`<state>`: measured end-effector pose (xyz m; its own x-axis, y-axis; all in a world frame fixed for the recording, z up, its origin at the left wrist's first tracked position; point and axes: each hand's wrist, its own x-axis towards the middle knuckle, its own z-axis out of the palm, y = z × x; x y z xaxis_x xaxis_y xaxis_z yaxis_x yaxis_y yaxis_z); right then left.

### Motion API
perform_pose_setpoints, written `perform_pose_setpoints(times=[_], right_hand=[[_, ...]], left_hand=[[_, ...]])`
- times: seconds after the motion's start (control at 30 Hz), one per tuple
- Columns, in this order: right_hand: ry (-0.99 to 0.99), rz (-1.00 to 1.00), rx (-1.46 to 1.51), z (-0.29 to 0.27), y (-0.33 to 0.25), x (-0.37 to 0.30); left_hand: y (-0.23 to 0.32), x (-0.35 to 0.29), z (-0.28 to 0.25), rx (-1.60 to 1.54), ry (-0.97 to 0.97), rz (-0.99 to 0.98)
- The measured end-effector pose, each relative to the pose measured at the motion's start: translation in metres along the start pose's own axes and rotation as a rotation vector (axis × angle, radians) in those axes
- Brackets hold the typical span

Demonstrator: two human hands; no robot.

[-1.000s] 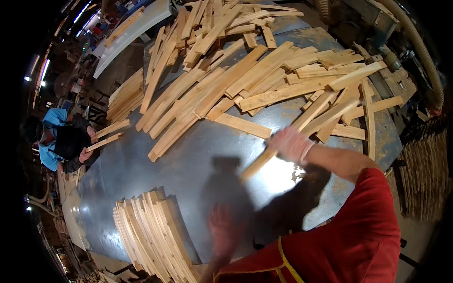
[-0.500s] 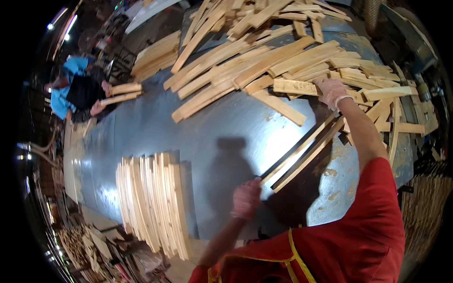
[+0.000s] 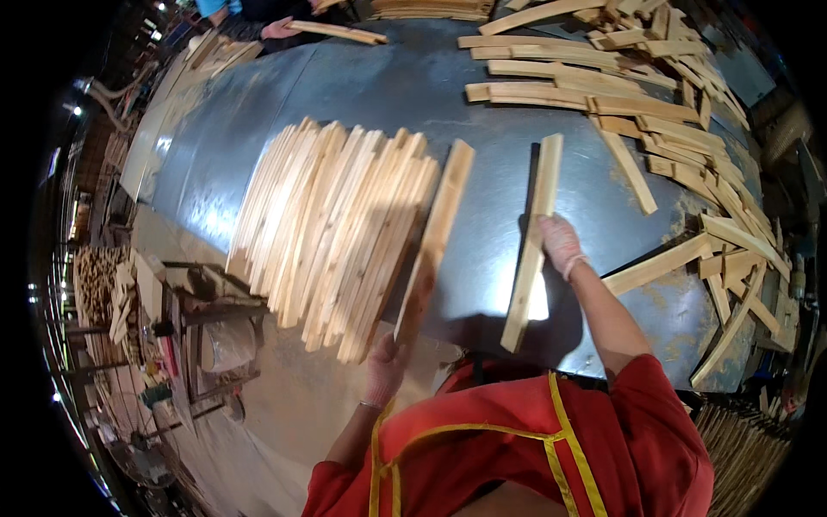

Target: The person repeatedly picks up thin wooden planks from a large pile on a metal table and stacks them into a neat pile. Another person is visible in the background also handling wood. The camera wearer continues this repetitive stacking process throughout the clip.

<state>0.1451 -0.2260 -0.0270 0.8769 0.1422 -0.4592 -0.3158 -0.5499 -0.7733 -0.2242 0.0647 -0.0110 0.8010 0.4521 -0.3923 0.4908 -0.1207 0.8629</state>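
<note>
My gloved left hand [image 3: 385,369] is closed around the near end of a wooden slat [image 3: 441,224]. That slat slants alongside the right edge of a row of slats [image 3: 332,224] packed side by side on the metal-topped table. In my gloved right hand [image 3: 562,244] is another wooden slat [image 3: 522,293], gripped near its middle. Its long side points away from me, and a dark shadow falls to its left. The fingertips of both hands are partly hidden.
Loose slats [image 3: 637,105] lie in a jumbled pile along the table's [image 3: 345,77] far and right sides. Across the table, a co-worker's hand [image 3: 277,28] holds a slat [image 3: 340,33]. A wooden frame stand [image 3: 185,345] and stacked wood [image 3: 99,280] are at the lower left.
The view has swung, so the row sits nearer the middle. My right hand has left the pile and come nearer with a slat. My left hand has moved beside the row.
</note>
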Motion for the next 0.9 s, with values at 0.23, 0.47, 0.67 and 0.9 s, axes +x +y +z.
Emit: perform_pose_setpoints(times=[0.23, 0.47, 0.67, 0.9], right_hand=[[-0.412, -0.119, 0.013, 0.197, -0.063, -0.018], [-0.871, 0.314, 1.132, 0.164, -0.022, -0.107], [-0.362, -0.304, 0.714, 0.004, -0.043, -0.024], [0.390, -0.474, 0.272, -0.296, -0.118, 0.125]], left_hand=[[0.052, 0.006, -0.017, -0.343, 0.050, 0.000], [0.013, 0.036, 0.036, -0.038, 0.008, 0.146], [0.089, 0.049, 0.083, 0.268, -0.406, 0.411], [0.055, 0.054, 0.153, -0.150, -0.545, 0.059]])
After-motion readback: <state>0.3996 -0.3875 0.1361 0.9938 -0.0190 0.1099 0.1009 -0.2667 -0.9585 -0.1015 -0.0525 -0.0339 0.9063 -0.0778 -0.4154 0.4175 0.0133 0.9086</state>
